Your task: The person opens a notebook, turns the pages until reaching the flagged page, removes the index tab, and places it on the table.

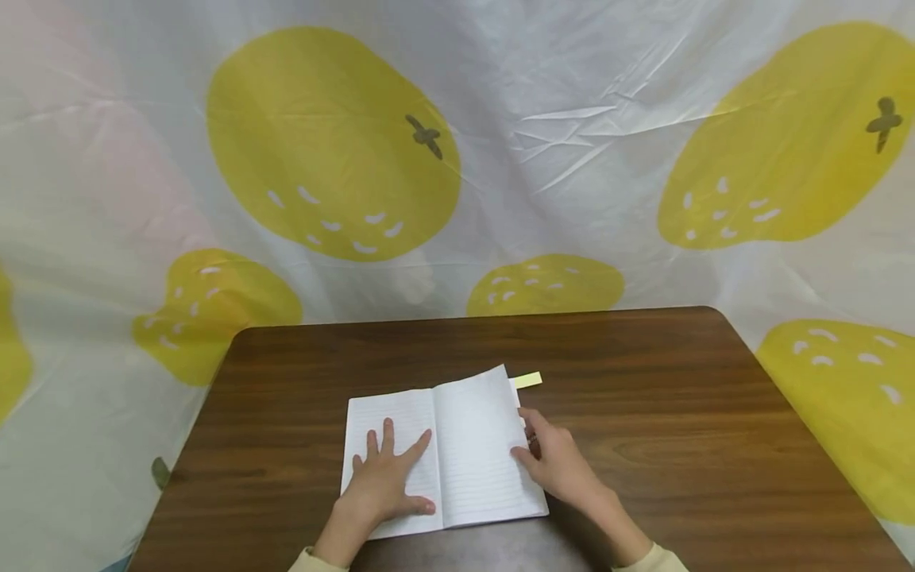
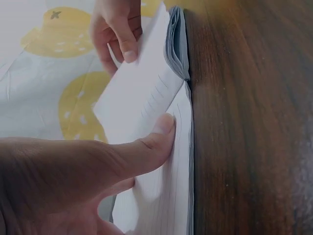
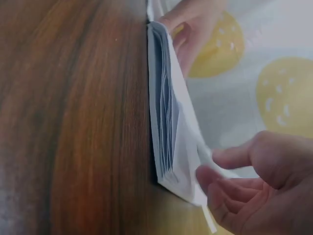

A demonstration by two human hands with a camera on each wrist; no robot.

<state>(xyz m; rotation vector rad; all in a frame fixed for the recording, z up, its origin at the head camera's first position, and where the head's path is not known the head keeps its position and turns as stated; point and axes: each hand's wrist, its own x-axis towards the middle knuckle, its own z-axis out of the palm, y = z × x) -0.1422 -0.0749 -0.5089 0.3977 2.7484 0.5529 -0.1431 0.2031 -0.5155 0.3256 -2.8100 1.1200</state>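
Observation:
A lined notebook (image 1: 486,445) lies spread on the wooden table, its right-hand leaves lifted at the far corner. My left hand (image 1: 382,481) rests on the left page, fingers fanned out, the thumb near the centre fold. At the outer edge of the right side, my right hand (image 1: 561,461) pinches a page, thumb on top and fingers curled beneath. A yellow sticky tab (image 1: 528,380) juts out past the far right corner. In the right wrist view, the bottom edge shows several separated leaves (image 3: 168,122) under the top page.
The brown wooden table (image 1: 679,413) extends around the notebook on all sides, with rounded far corners. Behind it hangs a pale curtain (image 1: 557,95) printed with large yellow fruit. Light yellow sleeves (image 1: 654,558) cover both forearms.

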